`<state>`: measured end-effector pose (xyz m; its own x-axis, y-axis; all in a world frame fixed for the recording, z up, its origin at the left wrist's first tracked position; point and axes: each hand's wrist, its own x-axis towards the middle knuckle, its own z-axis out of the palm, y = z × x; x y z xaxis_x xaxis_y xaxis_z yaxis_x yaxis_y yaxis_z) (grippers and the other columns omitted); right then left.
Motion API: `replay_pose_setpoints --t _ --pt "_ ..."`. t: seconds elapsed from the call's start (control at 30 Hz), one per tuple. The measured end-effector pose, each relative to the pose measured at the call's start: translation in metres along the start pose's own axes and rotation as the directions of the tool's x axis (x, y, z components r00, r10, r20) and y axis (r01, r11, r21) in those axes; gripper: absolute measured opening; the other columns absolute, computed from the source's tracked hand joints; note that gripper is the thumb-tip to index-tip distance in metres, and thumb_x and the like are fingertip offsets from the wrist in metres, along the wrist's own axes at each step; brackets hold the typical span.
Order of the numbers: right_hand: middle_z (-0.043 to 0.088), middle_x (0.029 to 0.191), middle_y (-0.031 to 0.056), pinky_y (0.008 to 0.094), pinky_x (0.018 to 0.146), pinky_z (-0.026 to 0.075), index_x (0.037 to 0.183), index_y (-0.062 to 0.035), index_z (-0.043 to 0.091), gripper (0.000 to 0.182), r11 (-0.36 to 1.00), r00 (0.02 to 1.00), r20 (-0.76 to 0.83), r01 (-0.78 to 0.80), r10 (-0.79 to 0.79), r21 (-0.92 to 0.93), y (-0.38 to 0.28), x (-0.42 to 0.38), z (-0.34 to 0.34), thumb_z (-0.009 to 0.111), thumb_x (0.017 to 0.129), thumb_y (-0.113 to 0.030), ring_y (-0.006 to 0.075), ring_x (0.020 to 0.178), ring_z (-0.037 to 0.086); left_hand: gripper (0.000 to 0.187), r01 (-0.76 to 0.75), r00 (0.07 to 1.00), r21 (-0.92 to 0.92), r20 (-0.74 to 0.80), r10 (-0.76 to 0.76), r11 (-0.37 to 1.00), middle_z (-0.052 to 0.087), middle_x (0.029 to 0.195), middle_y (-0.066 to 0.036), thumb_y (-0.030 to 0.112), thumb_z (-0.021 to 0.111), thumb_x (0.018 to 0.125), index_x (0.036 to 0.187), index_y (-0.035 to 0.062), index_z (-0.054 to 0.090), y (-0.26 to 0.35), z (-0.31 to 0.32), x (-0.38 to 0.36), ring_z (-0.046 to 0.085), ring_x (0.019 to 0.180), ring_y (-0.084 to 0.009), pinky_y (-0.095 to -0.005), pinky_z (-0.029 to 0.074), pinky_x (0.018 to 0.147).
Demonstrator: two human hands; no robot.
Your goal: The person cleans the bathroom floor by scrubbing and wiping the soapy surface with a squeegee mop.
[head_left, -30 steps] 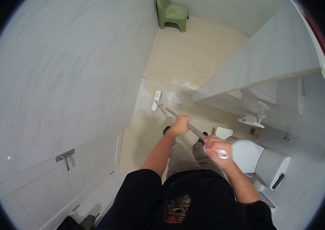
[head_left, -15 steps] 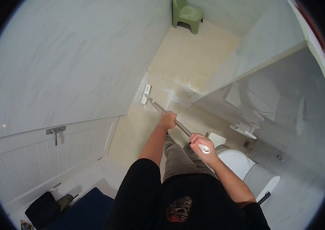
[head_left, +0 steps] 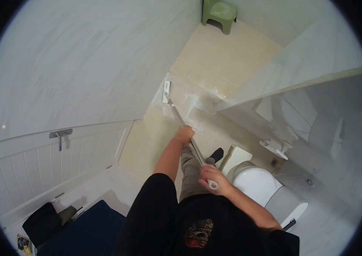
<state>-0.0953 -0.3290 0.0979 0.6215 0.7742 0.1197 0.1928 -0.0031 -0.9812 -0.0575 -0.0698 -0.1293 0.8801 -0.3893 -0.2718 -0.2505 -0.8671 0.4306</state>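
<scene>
Holding Flat Mop (head_left: 176, 114) to Beige Floor (head_left: 138, 149)

Left hand (head_left: 185, 134) and right hand (head_left: 215, 179) each clamp their grip around the pole (head_left: 196, 151); the white head (head_left: 166, 91), its lettering too small to read, sits beside the marbled wall (head_left: 104, 64).

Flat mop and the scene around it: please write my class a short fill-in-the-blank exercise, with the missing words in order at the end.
1. The small chair by the far wall is ____ in colour.
2. The flat mop head lies on the ____.
3. Nearer the mop head, the pole is in the person's ____ hand.

Missing words: green; floor; left.
</scene>
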Motion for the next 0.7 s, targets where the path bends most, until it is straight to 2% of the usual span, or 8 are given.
replay_pose_setpoints --t 0.1,0.2,0.27,0.37,0.5,0.57,0.6,0.7 --pt "0.056 0.087 0.013 0.0413 0.079 0.047 0.075 -0.0039 0.051 0.023 0.998 0.991 -0.12 -0.051 0.056 0.04 -0.021 0.02 0.003 0.074 0.078 0.0 0.0346 0.088 0.057 0.012 0.009 1.0 -0.032 -0.019 -0.01 0.999 0.061 0.082 -0.016 0.016 0.07 0.065 0.072 0.009 0.062 -0.01 -0.021 -0.01 0.059 0.09 -0.0369 -0.0485 0.048 0.075" --pt "0.058 0.086 0.0136 0.041 0.078 0.048 0.075 -0.0044 0.053 0.022 0.994 0.976 -0.193 -0.095 0.102 0.044 -0.075 0.019 -0.027 0.073 0.076 0.002 0.035 0.089 0.059 0.013 -0.143 0.989 -0.208 -0.005 0.145 0.968 0.059 0.078 -0.015 0.013 0.068 0.064 0.068 0.0086 0.056 0.026 -0.038 0.003 0.057 0.088 -0.037 -0.0473 0.045 0.073" --pt "0.057 0.081 0.0122 0.0404 0.074 0.047 0.072 -0.0051 0.052 0.024 0.997 0.989 -0.132 -0.062 0.068 0.051 -0.081 0.012 -0.035 0.073 0.074 0.005 0.0343 0.083 0.059 0.016 -0.118 0.988 -0.448 -0.142 0.06 0.886 0.059 0.075 -0.015 0.015 0.069 0.065 0.068 0.0079 0.055 0.065 -0.045 -0.012 0.058 0.087 -0.038 -0.0472 0.044 0.079" --pt "0.057 0.079 0.0101 0.04 0.071 0.046 0.071 -0.0058 0.051 0.024 0.999 1.0 -0.017 0.0 0.001 0.051 -0.051 0.018 -0.023 0.072 0.074 0.005 0.0326 0.078 0.058 0.02 -0.099 0.975 -0.448 -0.224 -0.004 0.889 0.055 0.071 -0.015 0.013 0.067 0.064 0.065 0.0072 0.048 0.043 -0.025 -0.023 0.055 0.081 -0.0392 -0.0455 0.042 0.077" --pt "0.056 0.073 0.0091 0.0387 0.068 0.045 0.069 -0.0039 0.049 0.024 0.997 0.986 -0.164 -0.007 0.021 0.083 -0.05 0.068 -0.039 0.068 0.079 0.007 0.0295 0.073 0.056 0.015 0.01 0.964 -0.445 -0.233 -0.127 0.895 0.058 0.075 -0.016 0.013 0.067 0.064 0.065 0.0074 0.052 0.028 -0.045 -0.002 0.056 0.083 -0.0411 -0.0479 0.043 0.078" --pt "0.056 0.073 0.0102 0.0371 0.068 0.046 0.07 -0.0023 0.051 0.021 0.998 0.984 -0.175 0.014 -0.002 0.068 -0.05 0.064 -0.051 0.066 0.081 0.007 0.0291 0.073 0.057 0.011 0.043 0.978 -0.446 -0.164 -0.129 0.894 0.063 0.083 -0.018 0.012 0.067 0.065 0.069 0.0077 0.057 0.03 -0.059 0.015 0.057 0.089 -0.042 -0.051 0.043 0.078" --pt "0.057 0.075 0.0097 0.0373 0.073 0.047 0.07 -0.0021 0.051 0.021 0.998 0.982 -0.188 -0.022 0.034 0.064 -0.054 0.048 -0.053 0.066 0.083 0.005 0.0282 0.076 0.057 0.013 0.096 0.995 -0.363 0.018 -0.096 0.927 0.066 0.09 -0.018 0.014 0.069 0.066 0.076 0.0078 0.065 0.033 -0.058 0.02 0.059 0.097 -0.0422 -0.0527 0.046 0.086" --pt "0.058 0.078 0.0104 0.0389 0.078 0.048 0.072 -0.0006 0.054 0.018 0.992 0.954 -0.279 -0.092 0.114 0.09 -0.064 -0.002 -0.049 0.066 0.084 0.005 0.0292 0.08 0.059 0.019 0.013 0.98 -0.21 0.197 0.029 0.978 0.067 0.096 -0.017 0.016 0.07 0.067 0.084 0.0066 0.069 0.067 -0.05 0.025 0.059 0.104 -0.0411 -0.0554 0.045 0.095"
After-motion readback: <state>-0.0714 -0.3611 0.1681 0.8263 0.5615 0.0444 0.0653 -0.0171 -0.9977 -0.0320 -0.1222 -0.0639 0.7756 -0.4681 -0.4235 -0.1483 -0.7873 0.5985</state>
